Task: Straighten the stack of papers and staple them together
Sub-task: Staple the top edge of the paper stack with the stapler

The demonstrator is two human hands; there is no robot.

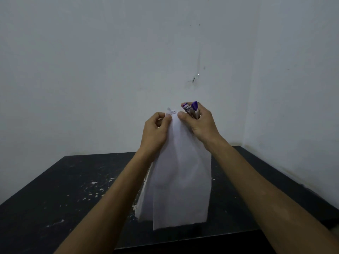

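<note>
Head view, left hand pinching the top corner of a hanging stack of white paper sheets, right hand gripping a small purple and silver stapler just beside that corner, both hands raised above the black paint-flecked tabletop

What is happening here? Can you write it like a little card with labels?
place: a black table with pale chipped spots, in the corner of a white wall
papers: white sheets held up above the table, hanging down, bottom edges uneven
left hand: left hand pinches the top corner of the papers
right hand: right hand grips a purple stapler, thumb beside the top of the papers
stapled yet: cannot tell
</note>
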